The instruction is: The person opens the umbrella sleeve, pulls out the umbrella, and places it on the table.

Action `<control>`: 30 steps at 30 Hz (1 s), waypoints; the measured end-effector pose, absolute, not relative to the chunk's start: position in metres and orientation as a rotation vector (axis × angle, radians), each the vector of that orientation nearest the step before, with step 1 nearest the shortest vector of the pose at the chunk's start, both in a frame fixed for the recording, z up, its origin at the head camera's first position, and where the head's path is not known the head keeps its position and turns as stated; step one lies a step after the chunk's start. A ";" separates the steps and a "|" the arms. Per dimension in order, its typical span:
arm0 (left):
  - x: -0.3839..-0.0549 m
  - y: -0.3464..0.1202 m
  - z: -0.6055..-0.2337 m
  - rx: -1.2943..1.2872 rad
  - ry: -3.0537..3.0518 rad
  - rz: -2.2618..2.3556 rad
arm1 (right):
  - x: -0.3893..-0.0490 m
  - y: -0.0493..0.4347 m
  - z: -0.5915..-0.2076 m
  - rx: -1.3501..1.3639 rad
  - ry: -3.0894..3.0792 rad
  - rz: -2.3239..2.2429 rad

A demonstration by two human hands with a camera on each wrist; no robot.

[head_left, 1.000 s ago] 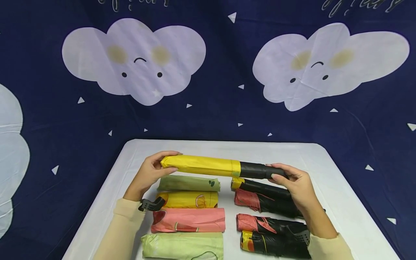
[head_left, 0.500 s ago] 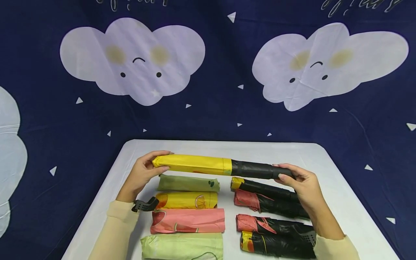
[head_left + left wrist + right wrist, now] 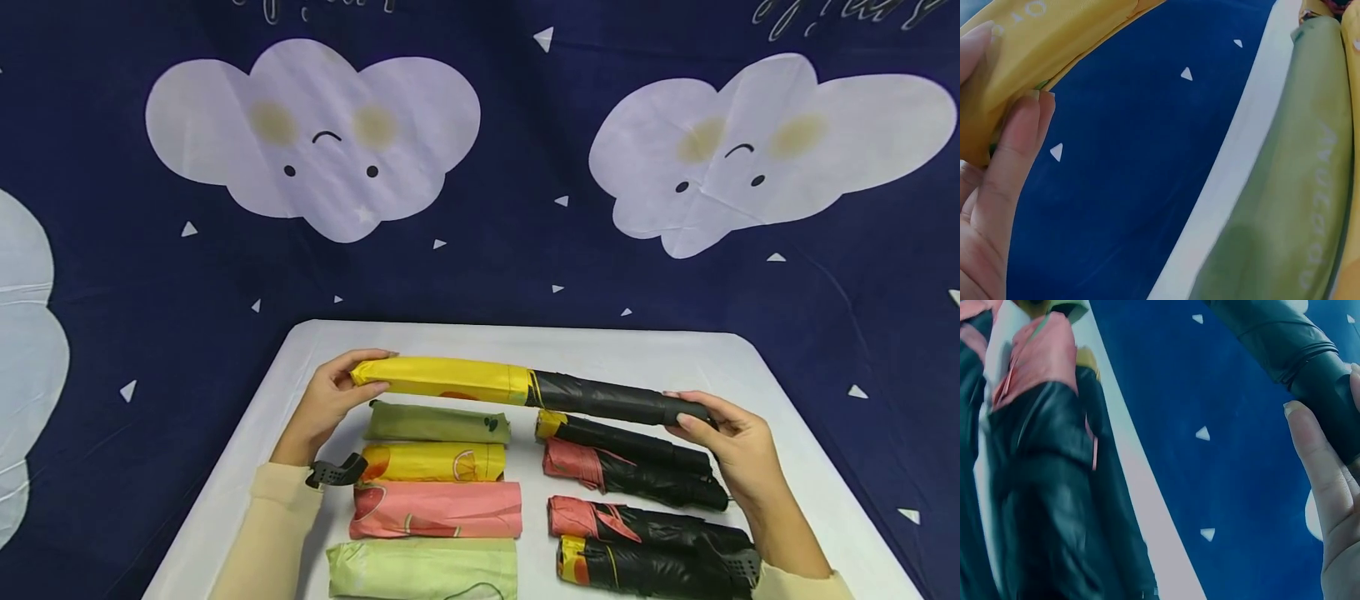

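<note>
A folded black umbrella lies partly inside a yellow sleeve, both held level above the far part of the table. My left hand pinches the sleeve's left end between thumb and fingers. The left wrist view shows pale lettering on that yellow sleeve. My right hand grips the umbrella's handle end at the right. In the right wrist view the thumb and fingers lie around the black umbrella's narrower end. The part inside the sleeve is hidden.
On the white table, a column of sleeves lies at left: green, yellow citrus, pink watermelon and pale green. Several folded black umbrellas lie at right. A dark blue cloud-print cloth hangs behind.
My right hand has moved right, drawing the umbrella farther out of the yellow sleeve, so more black shows. My left hand shifted slightly left first, still pinching the sleeve's end.
</note>
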State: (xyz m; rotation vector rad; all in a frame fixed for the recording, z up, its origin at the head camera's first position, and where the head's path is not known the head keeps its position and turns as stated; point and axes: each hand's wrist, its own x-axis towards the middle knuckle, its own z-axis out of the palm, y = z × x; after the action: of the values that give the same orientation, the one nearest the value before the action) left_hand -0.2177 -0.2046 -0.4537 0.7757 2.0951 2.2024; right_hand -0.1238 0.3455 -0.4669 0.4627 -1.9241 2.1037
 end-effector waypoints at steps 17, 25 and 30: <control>-0.225 -0.219 -0.476 0.620 2.107 2.316 | -0.118 0.381 -0.489 0.434 -1.772 2.184; -0.235 -0.220 -0.496 0.516 2.177 2.282 | -0.126 0.381 -0.500 0.209 -1.943 2.116; -0.241 -0.220 -0.514 0.323 2.282 2.148 | -0.130 0.382 -0.509 0.076 -2.003 2.114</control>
State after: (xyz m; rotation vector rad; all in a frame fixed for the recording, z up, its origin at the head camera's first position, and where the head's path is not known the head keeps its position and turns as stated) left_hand -0.2410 -0.2204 -0.5139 0.3225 2.2824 2.1477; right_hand -0.1303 0.3822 -0.5091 0.0758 -2.0030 2.1137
